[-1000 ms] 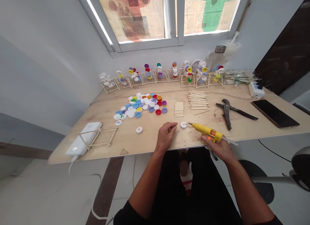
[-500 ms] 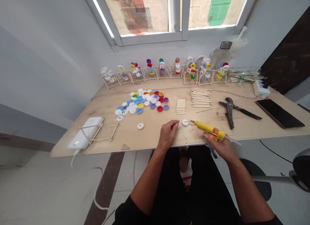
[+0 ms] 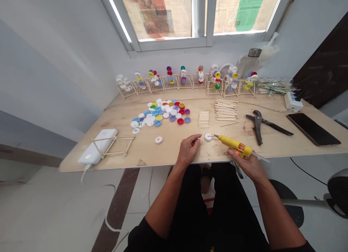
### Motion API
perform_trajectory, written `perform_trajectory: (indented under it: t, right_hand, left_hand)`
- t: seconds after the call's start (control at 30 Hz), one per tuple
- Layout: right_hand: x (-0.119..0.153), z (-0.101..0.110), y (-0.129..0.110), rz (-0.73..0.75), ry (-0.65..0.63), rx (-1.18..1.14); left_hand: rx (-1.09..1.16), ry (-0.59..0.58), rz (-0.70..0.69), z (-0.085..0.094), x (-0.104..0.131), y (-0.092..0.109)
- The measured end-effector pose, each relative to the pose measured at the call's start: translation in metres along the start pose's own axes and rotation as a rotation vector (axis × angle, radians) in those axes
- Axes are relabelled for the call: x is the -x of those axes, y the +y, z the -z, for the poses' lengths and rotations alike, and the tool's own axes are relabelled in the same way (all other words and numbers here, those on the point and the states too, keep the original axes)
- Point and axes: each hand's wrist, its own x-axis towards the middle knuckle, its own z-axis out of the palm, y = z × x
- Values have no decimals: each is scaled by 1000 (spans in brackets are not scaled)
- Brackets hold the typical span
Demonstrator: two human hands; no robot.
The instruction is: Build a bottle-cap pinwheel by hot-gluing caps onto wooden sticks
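My right hand [image 3: 249,166] is closed round the handle of a yellow hot glue gun [image 3: 235,145], whose nozzle points left. Just off the nozzle tip lies a white bottle cap [image 3: 208,137] with a short stick at its right side. My left hand [image 3: 189,149] pinches a small wooden stick [image 3: 202,135] to the left of that cap. Another white cap [image 3: 158,140] lies alone farther left. A stick frame [image 3: 117,146] leans over a white power bank [image 3: 98,146] at the table's left end.
Colourful bottle caps [image 3: 163,112] are heaped mid-table. Short sticks [image 3: 203,119] and longer sticks [image 3: 226,109] lie in bundles beside them. Pliers [image 3: 258,127], a phone [image 3: 313,129] and a white plug adapter [image 3: 293,101] are at right. Finished cap wheels on stick stands [image 3: 170,82] line the wall.
The stick in my left hand has tilted more upright, a little away from the cap. The glue gun stays almost where it was; the view has shifted slightly.
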Motion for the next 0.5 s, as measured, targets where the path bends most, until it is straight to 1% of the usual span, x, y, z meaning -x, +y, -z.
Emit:
perform_trajectory:
  t: [0.13, 0.23, 0.4, 0.5]
  right_hand:
    - [-1, 0, 5, 29, -8, 16]
    - [-1, 0, 1, 10, -9, 15]
    - [3, -2, -7, -20, 54, 21]
    - [5, -8, -5, 20, 17, 54]
  left_hand:
    - [-2, 1, -8, -1, 1, 1]
    - [-23, 5, -48, 0, 2, 1]
    - [-49, 10, -92, 0, 4, 0]
    - [-27, 17, -89, 0, 5, -1]
